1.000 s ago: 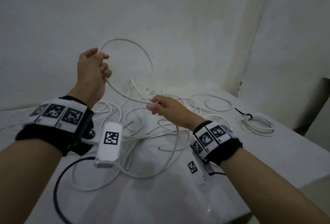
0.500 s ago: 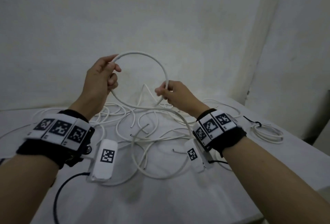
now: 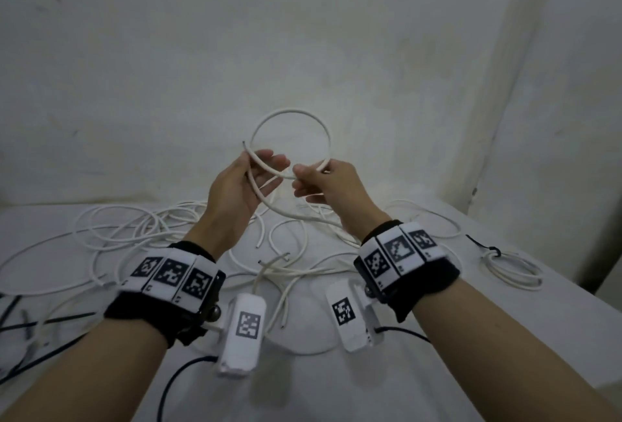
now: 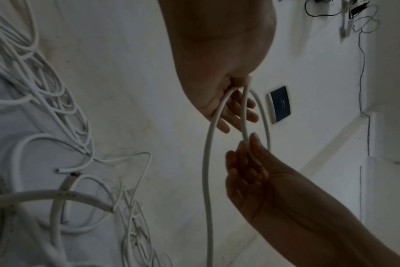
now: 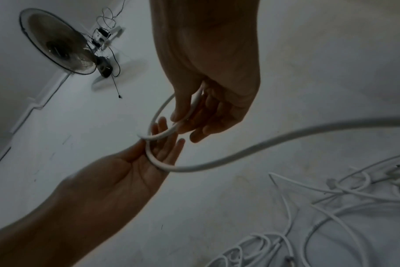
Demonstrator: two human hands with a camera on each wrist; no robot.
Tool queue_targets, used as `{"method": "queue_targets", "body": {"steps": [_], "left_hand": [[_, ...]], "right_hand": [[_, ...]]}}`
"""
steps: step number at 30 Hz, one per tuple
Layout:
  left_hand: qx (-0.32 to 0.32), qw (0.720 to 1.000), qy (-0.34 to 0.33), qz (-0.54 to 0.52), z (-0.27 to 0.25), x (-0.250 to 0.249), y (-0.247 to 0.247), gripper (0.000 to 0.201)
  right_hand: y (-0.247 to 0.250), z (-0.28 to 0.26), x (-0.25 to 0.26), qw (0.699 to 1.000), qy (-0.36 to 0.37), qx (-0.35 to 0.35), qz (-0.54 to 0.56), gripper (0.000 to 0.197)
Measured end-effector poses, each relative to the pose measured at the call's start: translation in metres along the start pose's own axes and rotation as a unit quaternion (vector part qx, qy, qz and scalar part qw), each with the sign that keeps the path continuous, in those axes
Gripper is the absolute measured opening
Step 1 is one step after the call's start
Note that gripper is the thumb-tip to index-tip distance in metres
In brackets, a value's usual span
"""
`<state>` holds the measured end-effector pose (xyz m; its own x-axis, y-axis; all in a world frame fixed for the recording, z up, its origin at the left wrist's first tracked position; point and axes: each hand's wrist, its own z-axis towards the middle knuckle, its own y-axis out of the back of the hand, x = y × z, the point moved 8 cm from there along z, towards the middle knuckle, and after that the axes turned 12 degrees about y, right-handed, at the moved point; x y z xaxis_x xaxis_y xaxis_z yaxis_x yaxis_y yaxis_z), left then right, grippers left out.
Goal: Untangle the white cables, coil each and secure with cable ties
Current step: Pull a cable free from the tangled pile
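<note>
A white cable [image 3: 289,112] stands up as one round loop above the table, between my two hands. My left hand [image 3: 242,186] has its fingers stretched out, and its thumb pins the cable near its cut end [image 3: 243,142] against the palm. My right hand [image 3: 323,182] pinches the other side of the loop between thumb and fingers, right beside the left fingertips. The cable's long tail [image 5: 286,137] drops from the left palm [image 5: 149,162] to the table. Below lies the tangle of white cables [image 3: 151,229].
A coiled white cable [image 3: 508,270] with a black tie [image 3: 491,250] lies at the table's right, near the edge. Loose black cable ties [image 3: 50,320] lie at the left. A wall rises close behind the table. A fan [image 5: 57,43] stands on the floor.
Both hands have risen and come together. The right hand carried its part of the cable over to the left fingertips, drawing the wide arc into a smaller full loop.
</note>
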<state>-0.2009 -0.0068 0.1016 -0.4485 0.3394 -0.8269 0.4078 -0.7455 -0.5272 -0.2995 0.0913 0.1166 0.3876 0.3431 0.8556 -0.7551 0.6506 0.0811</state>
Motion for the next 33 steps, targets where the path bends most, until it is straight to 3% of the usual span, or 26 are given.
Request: {"method": "queue_targets", "body": {"steps": [3, 6, 9, 14, 19, 22, 25, 28, 31, 33], "left_hand": [[0.007, 1.0, -0.007, -0.015, 0.001, -0.002, -0.005, 0.039], [-0.026, 0.999, -0.018, -0.002, 0.005, -0.018, -0.001, 0.037], [-0.027, 0.999, -0.031, -0.028, 0.008, -0.054, 0.016, 0.035], [-0.006, 0.991, -0.068, -0.114, -0.003, -0.1, 0.059, 0.033], [-0.01, 0.993, -0.085, -0.083, -0.017, -0.118, 0.075, 0.026], [-0.026, 0.998, -0.053, -0.017, -0.024, -0.117, 0.081, 0.024], [-0.055, 0.989, 0.015, 0.135, -0.021, -0.09, 0.074, 0.024], [-0.076, 0.966, 0.052, 0.243, -0.014, -0.052, 0.06, 0.032], [-0.078, 0.965, 0.082, 0.237, -0.01, -0.022, 0.049, 0.033], [-0.069, 0.969, 0.11, 0.208, -0.008, -0.006, 0.041, 0.033]], "right_hand": [[-0.013, -0.002, -0.006, 0.998, 0.008, 0.045, -0.042, 0.014], [-0.039, -0.014, -0.02, 0.972, 0.028, 0.191, -0.137, 0.009], [-0.039, -0.035, -0.048, 0.935, 0.016, 0.299, -0.193, 0.022], [0.016, -0.024, -0.068, 0.966, -0.046, 0.202, -0.155, 0.031], [0.056, -0.013, -0.067, 0.978, -0.071, 0.115, -0.161, 0.031], [0.082, -0.014, -0.065, 0.982, -0.08, 0.056, -0.163, 0.039], [0.097, -0.008, -0.056, 0.985, -0.085, -0.024, -0.148, 0.038], [0.092, 0.003, -0.048, 0.989, -0.108, -0.098, 0.002, 0.025], [0.064, 0.007, -0.029, 0.963, -0.122, -0.105, 0.215, 0.023], [0.046, 0.008, -0.012, 0.948, -0.112, -0.094, 0.284, 0.022]]}}
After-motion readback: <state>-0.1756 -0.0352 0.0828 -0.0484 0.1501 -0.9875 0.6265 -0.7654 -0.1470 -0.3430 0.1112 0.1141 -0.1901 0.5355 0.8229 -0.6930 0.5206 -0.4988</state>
